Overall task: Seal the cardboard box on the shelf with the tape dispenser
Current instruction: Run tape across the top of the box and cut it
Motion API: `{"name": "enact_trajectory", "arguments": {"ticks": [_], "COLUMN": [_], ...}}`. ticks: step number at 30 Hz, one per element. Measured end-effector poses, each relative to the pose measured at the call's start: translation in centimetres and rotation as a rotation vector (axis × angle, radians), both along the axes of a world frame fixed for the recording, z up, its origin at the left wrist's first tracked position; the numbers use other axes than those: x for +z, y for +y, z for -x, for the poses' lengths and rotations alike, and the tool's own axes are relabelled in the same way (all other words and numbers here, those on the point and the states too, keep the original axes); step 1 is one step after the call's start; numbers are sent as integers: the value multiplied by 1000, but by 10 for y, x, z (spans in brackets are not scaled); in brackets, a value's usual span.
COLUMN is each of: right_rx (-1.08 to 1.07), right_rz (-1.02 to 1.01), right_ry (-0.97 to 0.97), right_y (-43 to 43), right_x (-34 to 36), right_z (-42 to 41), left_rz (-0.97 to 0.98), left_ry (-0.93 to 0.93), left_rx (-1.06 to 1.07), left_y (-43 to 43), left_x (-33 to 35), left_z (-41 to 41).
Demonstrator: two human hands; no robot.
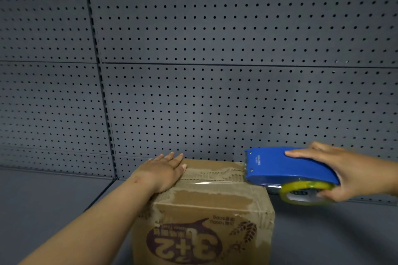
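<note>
Grey perforated metal back panel behind a smooth grey shelf. Left hand lies flat, fingers together, palm down on the scuffed, torn-faced cardboard box standing on the shelf. Right hand wraps the glossy blue tape dispenser, its front at the box's right top edge, yellowish tape roll beneath.

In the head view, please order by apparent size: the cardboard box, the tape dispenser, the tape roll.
1. cardboard box, largest, though nearest the camera.
2. tape dispenser.
3. tape roll, smallest, partly hidden.
</note>
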State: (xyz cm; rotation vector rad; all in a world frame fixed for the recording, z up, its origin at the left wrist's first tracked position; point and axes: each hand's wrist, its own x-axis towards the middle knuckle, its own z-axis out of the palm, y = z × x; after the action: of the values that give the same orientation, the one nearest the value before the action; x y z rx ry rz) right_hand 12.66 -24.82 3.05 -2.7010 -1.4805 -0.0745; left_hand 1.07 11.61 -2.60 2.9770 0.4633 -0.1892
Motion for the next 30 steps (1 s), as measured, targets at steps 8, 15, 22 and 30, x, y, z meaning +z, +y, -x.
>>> {"name": "enact_trajectory", "arguments": {"ticks": [8,15,22,30], "right_rx": [1,6,-27,34], "right_rz": [-25,-36,-87,-99], "right_ry": [-9,4,101,64], "right_y": [-4,-4,3,-1], "right_x": [-16,-16,-11,-20], "right_z": [-1,0,7,2], "left_rz": [-384,-466,52,41], "left_ry": [3,-197,-63,-9], "left_rx": [12,-51,-93,-79], "left_y": [-15,-56,-100,-100], "left_x": [13,35,8,1], "left_z": [6,-7,-38,-41]}}
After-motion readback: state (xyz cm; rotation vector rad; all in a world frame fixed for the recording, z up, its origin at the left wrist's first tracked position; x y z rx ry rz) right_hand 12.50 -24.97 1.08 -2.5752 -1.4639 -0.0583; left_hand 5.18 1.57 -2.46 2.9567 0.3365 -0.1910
